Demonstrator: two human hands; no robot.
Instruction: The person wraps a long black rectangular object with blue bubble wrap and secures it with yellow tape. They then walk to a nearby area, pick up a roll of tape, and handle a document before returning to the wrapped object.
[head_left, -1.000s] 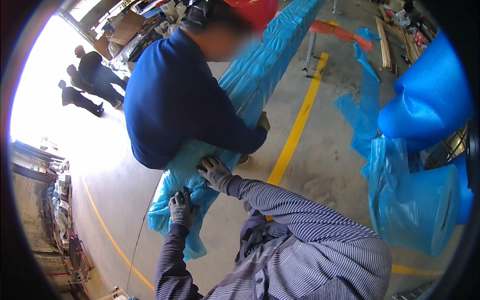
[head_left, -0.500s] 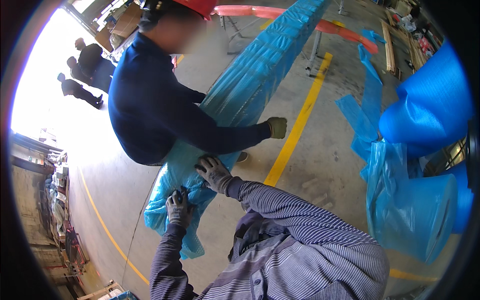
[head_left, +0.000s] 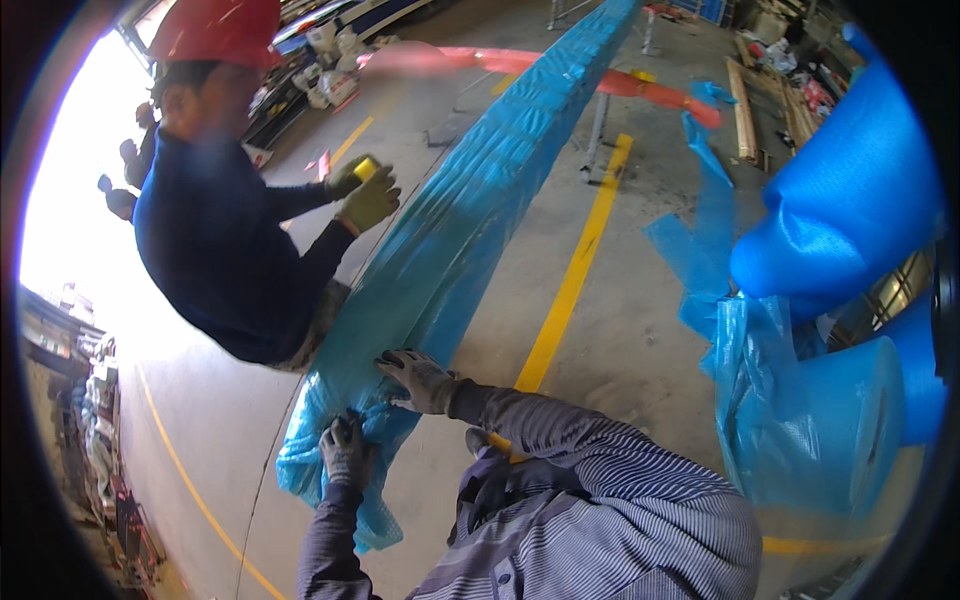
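Observation:
A long beam-like bundle in blue plastic wrap stretches from near my hands toward the far top. At its near end the wrap is bunched, and a loose flap of bubble wrap hangs down. My left hand, in a grey glove, has its fingers bent into the bunched bubble wrap. My right hand, also grey-gloved, rests on the wrap just to the right with fingers stretched out. Its thumb is partly hidden. Both hands touch the same end, a little apart.
A co-worker in a red helmet stands left of the bundle, holding a small yellow roll in gloved hands. Large blue wrap rolls stand at right, with loose strips beside them. Metal stands and a pink wrapped length are farther off.
The co-worker's arm, which reached across the bundle, has drawn back left; the co-worker stands more upright, hands together at the yellow roll. My hands stay on the bundle's near end.

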